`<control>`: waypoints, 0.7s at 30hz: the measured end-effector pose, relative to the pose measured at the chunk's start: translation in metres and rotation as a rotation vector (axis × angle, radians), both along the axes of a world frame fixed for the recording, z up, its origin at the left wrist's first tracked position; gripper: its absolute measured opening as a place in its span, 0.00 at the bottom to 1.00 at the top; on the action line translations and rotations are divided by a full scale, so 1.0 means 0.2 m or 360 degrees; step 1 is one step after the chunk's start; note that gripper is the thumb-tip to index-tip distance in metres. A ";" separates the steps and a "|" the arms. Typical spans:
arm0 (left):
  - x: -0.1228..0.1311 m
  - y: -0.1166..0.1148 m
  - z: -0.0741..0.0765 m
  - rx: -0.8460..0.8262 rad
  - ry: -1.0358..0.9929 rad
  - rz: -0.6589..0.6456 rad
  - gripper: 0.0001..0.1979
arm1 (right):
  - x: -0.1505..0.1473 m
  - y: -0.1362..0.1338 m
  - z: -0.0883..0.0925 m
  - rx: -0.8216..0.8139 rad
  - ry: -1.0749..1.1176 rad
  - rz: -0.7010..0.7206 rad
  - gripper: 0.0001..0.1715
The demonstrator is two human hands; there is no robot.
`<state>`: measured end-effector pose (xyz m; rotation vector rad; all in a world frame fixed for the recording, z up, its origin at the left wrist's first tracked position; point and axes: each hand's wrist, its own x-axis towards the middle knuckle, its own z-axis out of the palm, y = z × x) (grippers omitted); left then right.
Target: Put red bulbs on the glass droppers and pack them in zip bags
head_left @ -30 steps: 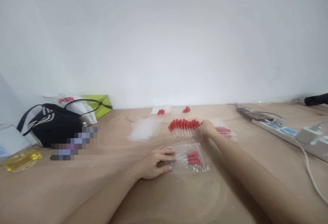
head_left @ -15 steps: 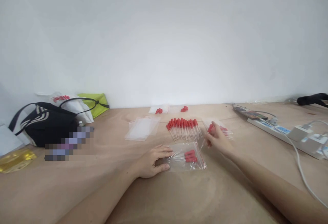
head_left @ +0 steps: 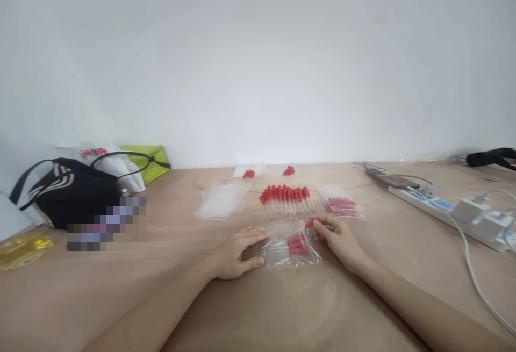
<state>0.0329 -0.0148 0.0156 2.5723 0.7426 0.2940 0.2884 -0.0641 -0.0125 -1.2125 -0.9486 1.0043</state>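
Observation:
A clear zip bag (head_left: 276,258) lies on the table, with several red-tipped thin sticks (head_left: 298,244) inside, tips toward its right end. My left hand (head_left: 241,252) rests at the bag's left end, fingers stretched out and thumb apart, touching the plastic. In the pinched fingers of my right hand (head_left: 332,235) is another red-tipped stick (head_left: 309,224), held by its red end at the bag's right opening. Its thin shaft points left, and how far it reaches inside is hard to tell. Just beyond lies a fanned row of red-tipped sticks (head_left: 285,193).
Flat clear bags (head_left: 220,201) lie behind my left hand, filled bags (head_left: 342,205) behind my right. Small red pieces (head_left: 249,173) lie near the wall. A power strip (head_left: 443,205) with cables and a phone (head_left: 397,180) stand right; a black bag (head_left: 76,191) is left.
My right hand has come left and toward me, from over the filled bags to the zip bag's opening, bringing the red-tipped stick to it. My left hand has stayed at the bag.

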 end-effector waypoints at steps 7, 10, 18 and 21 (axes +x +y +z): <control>0.00 0.00 -0.01 0.0000 0.0008 -0.0002 0.26 | -0.01 -0.01 -0.01 -0.0032 -0.0243 0.0163 0.18; 0.00 0.00 0.00 0.0002 0.0018 -0.0007 0.26 | -0.01 0.00 -0.02 -0.0062 -0.0293 0.0277 0.17; 0.00 0.01 0.00 0.0042 0.0029 -0.0036 0.26 | -0.02 0.05 -0.04 0.0026 -0.0516 0.0382 0.13; 0.01 0.01 0.00 0.0070 -0.0022 -0.0121 0.24 | -0.01 0.08 -0.08 0.0029 -0.0775 0.0126 0.09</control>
